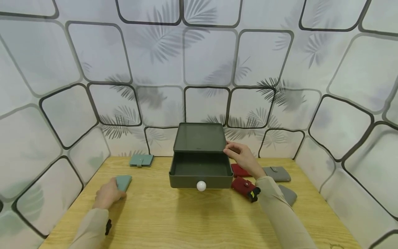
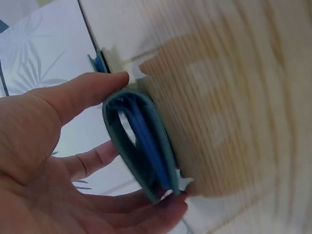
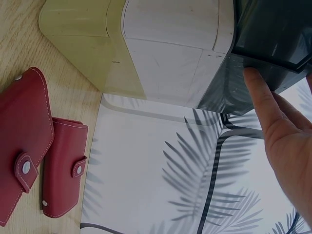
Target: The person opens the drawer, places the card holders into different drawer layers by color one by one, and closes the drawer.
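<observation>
On the left side of the table, my left hand (image 1: 107, 194) grips a folded teal wallet (image 1: 123, 182) between thumb and fingers. In the left wrist view the teal wallet (image 2: 156, 141) stands end-on, its blue inside showing. My right hand (image 1: 244, 157) touches the right side of a desktop drawer unit (image 1: 199, 136) near its top. One finger (image 3: 263, 97) lies against the dark top tier in the right wrist view. The unit's dark green top drawer (image 1: 186, 181) is pulled out, a white round knob (image 1: 201, 186) on its front.
Another teal wallet (image 1: 141, 160) lies at the back left. Right of the unit are two red wallets (image 1: 242, 186) and two grey ones (image 1: 276, 174), partly behind my right arm. A patterned wall (image 1: 205, 58) closes off the table (image 1: 174, 221) behind and at both sides.
</observation>
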Motion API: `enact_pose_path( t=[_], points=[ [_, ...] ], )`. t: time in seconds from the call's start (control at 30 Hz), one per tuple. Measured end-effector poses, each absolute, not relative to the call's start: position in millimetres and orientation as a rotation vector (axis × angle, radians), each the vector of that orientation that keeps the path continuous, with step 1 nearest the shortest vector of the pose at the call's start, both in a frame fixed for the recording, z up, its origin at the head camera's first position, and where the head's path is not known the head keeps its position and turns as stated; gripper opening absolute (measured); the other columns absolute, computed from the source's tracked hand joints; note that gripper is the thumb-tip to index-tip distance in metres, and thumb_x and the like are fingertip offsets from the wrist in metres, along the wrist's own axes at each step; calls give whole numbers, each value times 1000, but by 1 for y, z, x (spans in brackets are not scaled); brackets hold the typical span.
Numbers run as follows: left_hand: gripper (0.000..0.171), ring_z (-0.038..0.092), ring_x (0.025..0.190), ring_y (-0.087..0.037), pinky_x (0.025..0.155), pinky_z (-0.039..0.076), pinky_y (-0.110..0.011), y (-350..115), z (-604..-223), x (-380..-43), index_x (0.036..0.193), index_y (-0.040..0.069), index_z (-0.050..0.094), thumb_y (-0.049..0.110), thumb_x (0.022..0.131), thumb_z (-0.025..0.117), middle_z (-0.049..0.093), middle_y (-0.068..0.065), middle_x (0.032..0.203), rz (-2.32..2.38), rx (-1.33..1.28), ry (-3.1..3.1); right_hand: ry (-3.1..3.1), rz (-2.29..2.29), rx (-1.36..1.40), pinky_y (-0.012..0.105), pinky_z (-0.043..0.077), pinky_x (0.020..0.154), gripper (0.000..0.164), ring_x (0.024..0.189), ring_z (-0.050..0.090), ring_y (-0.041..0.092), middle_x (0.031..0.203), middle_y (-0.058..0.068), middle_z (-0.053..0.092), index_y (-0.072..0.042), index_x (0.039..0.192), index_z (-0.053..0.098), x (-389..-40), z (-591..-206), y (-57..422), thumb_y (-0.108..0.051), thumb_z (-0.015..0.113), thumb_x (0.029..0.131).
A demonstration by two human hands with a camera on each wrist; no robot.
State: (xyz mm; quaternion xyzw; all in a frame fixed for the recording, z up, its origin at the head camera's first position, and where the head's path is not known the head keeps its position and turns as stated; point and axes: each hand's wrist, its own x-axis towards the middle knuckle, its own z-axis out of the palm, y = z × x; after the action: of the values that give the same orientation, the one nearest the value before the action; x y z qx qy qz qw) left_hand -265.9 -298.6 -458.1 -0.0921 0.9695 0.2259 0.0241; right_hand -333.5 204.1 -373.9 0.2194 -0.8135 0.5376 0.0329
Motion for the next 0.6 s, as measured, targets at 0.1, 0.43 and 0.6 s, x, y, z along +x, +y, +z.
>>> enact_pose_path(
  t=[0.1, 0.43, 0.6],
  points=[
    [44, 55, 77, -36, 63, 46, -44, -298, -459, -266, 98, -5, 47, 20, 79, 77, 58, -26, 89, 735, -266, 3049, -2505, 1661, 671, 47, 53, 100, 31, 142, 40, 28, 154, 12, 41, -6, 107, 66, -333, -374, 204, -35, 64, 96],
    [40, 54, 72, -29, 57, 42, -34, -288, -455, -266, 98, -2, 48, 25, 82, 72, 59, -23, 87, 903, -228, 3187, -2503, 1670, 676, 51, 51, 101, 29, 146, 33, 28, 155, 13, 39, -2, 110, 65, -332, -372, 203, -29, 62, 98],
    [44, 55, 72, -28, 55, 43, -31, -276, -446, -266, 107, -1, 50, 31, 85, 71, 62, -30, 100, 1034, -250, 3236, -2504, 1672, 676, 50, 51, 101, 30, 146, 34, 28, 156, 13, 38, -3, 110, 65, -332, -373, 203, -30, 62, 98]
  ],
)
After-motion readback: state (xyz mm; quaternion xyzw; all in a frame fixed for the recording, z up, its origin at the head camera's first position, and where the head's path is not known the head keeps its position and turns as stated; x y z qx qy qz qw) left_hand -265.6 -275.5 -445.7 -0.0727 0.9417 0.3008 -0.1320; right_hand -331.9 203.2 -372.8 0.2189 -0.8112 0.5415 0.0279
